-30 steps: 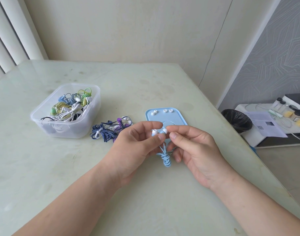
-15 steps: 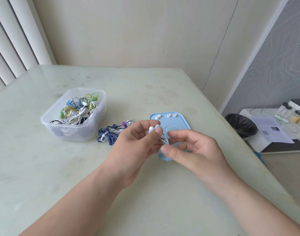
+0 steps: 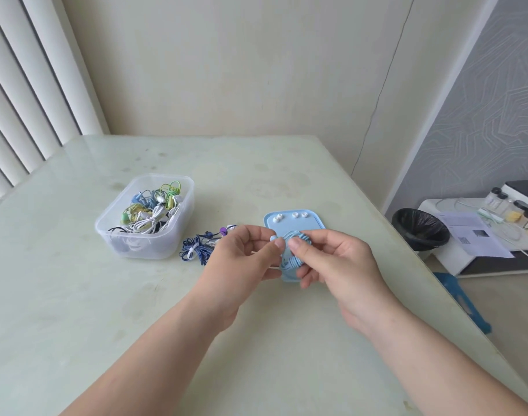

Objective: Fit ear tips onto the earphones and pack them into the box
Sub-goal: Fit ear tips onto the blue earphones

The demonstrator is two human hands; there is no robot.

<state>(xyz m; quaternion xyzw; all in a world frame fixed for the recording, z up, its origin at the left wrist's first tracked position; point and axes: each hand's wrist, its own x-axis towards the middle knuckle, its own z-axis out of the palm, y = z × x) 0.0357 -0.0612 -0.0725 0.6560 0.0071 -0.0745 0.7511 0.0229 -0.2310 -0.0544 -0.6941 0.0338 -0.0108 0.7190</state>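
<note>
- Pale-blue earphones (image 3: 294,256) are your live item: the wound bundle is up off the table, held between your two hands, just over the near end of the blue tray (image 3: 315,225).
- Your left hand (image 3: 241,256) pinches one earbud (image 3: 273,237) between thumb and forefinger at the top of the bundle. A pale end shows there, but it is too small to tell whether a tip is seated on it.
- Your right hand (image 3: 337,262) grips the coiled cable, thumb on the front and fingers curled behind.
- Three white ear tips (image 3: 294,215) lie loose along the tray's far edge, so by my reading the fitting is not done for every pair.
- Just left of the tray, a dark-blue and purple tangle of earphones (image 3: 196,247) lies on the table (image 3: 106,295), not yet packed.
- Further left stands the clear plastic box (image 3: 136,250), holding a heap of white, green, yellow and blue sets (image 3: 148,211). A good share of the job looks packed already.
- My call is that you're well past halfway. The pale-blue set needs its tips checked and then goes left into the box, with the dark tangle to follow.
- Off the table's right edge, a black-lined bin (image 3: 418,226) sits well apart from the work.
</note>
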